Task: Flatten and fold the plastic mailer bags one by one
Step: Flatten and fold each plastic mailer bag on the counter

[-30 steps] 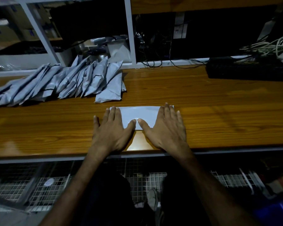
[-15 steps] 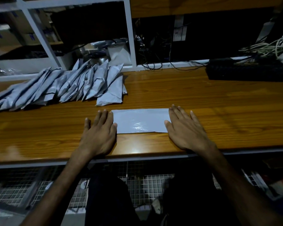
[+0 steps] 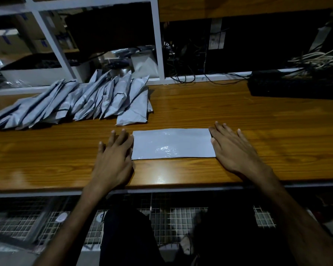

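Left hand: we find the left hand (image 3: 114,157) lying palm down on the wooden tabletop (image 3: 238,116), fingers straight and spread, gripping nothing; its fingertips sit at the left short edge of the flat grey plastic mailer bag (image 3: 172,144).
Right hand: we find the right hand (image 3: 235,150) likewise flat and palm down, fingers extended, holding nothing; its thumb side touches the bag's right short edge.
Mailer bag: we record it as a long rectangle, lying smooth between the two hands near the table's near edge, with a glossy highlight close to its centre.
Finished stock: we note a row of folded grey mailer bags (image 3: 85,100) overlapping one another, far and left of the flat bag, the closest one just beyond its far left corner.
Far right: a black keyboard-like block (image 3: 296,87) rests on the table, well apart from the bag.
Rear: a white shelf frame (image 3: 159,41) stands along the table's far side, with tangled cables (image 3: 319,58) at far right.
Below: white wire mesh (image 3: 181,219) shows under the table edge.
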